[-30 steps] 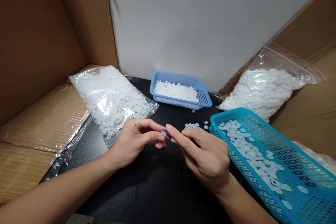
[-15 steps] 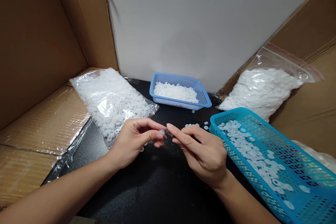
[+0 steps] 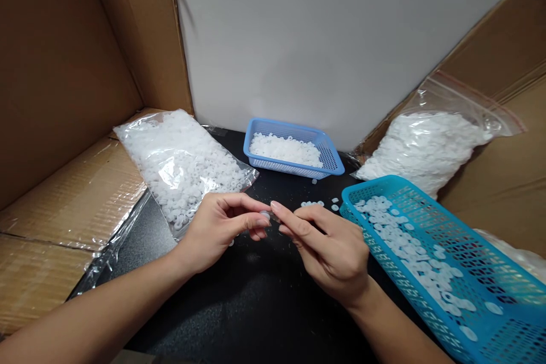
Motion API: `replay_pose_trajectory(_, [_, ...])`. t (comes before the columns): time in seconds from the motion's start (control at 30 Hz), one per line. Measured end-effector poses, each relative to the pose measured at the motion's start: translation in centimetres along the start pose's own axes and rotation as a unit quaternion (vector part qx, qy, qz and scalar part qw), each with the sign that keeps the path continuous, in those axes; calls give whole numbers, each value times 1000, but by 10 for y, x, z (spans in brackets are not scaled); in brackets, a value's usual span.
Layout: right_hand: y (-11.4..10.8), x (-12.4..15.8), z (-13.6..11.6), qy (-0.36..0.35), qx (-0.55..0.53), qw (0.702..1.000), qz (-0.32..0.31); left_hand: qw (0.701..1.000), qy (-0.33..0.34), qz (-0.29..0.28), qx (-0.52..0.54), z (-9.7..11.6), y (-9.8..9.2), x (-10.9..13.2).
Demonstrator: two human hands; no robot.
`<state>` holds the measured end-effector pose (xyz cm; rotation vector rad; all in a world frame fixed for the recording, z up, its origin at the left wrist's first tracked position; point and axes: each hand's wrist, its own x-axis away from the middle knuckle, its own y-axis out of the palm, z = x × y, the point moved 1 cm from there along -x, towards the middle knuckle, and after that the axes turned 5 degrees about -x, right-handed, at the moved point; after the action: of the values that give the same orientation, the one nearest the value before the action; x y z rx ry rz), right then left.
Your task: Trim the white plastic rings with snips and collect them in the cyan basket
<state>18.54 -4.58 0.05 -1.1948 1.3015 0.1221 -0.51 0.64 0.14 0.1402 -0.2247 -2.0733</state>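
My left hand pinches a small white plastic piece between thumb and fingers, above the black tabletop. Close against it, my right hand has its fingers drawn together, with the index fingertip meeting the left fingertips. Something small and thin seems to sit at the right fingertips, but its kind cannot be made out. Several loose white pieces lie on the tabletop just behind my right hand. To the right, a teal basket holds many flat white rings.
A blue basket of small white rings stands at the back against a white panel. Clear bags of white parts lie at left and right. Cardboard walls enclose the sides.
Both hands stay almost where they were, fingertips together. The white piece shifts very slightly in the left fingers.
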Motion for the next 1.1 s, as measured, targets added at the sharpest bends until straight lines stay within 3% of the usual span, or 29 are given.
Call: replay_pose_trajectory(1.1, [-2,0,-2,-15,19,1000,-2,1000,-11,-4,-8,-2,0,1])
